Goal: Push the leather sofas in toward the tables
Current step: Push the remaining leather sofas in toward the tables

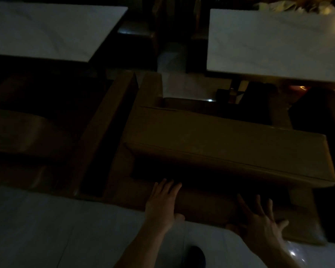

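In dim light a brown leather sofa (220, 144) fills the middle of the view, its back toward me and its front facing a white-topped table (275, 45) at the upper right. My left hand (162, 202) lies flat with fingers spread on the sofa's lower back edge. My right hand (259, 223) rests spread on the same edge, further right. A second brown leather sofa (46, 132) stands at the left, before another white-topped table (46, 29).
Pale tiled floor (56, 229) lies under me, and my dark shoe (195, 256) shows at the bottom. A narrow dark gap (108, 144) separates the two sofas. Dark seats and an aisle (170, 59) run between the tables beyond.
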